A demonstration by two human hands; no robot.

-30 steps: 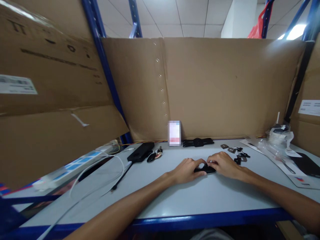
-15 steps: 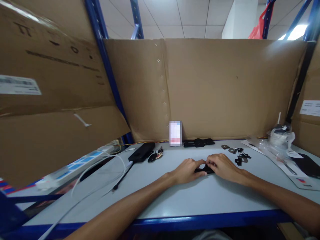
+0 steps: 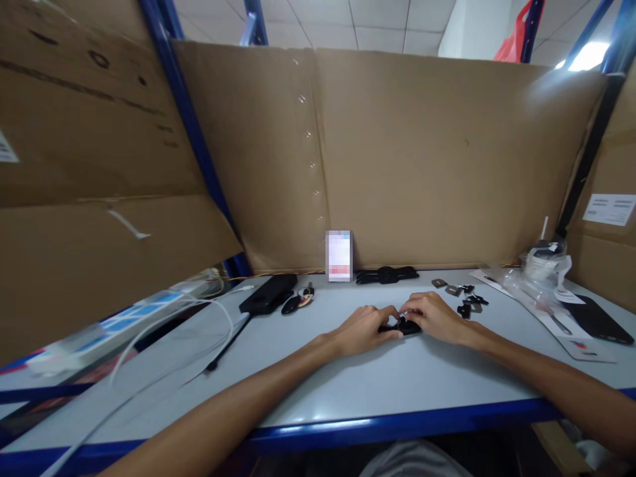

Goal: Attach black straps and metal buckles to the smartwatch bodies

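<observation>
Both hands meet over a small black part (image 3: 400, 326) lying on the pale table (image 3: 348, 384). My left hand (image 3: 362, 329) has its fingers curled and pinches the part's left end. From the right, my right hand (image 3: 433, 316) closes its fingertips on the same part. What sort of part it is stays mostly hidden by the fingers. A cluster of small black and grey pieces (image 3: 464, 299) lies just right of my right hand.
A black strap-like item (image 3: 386, 273) and a small card (image 3: 339, 256) sit against the cardboard back wall. A black box (image 3: 267, 293), keys (image 3: 297, 301), white cables (image 3: 199, 331) and a power strip (image 3: 114, 324) lie left. Plastic bags (image 3: 541, 271) and a dark pad (image 3: 599, 319) are at right.
The view has tilted and shifted slightly, so everything sits a bit higher and leftward in frame. Both hands stay on the small black part with only slight finger movement.
</observation>
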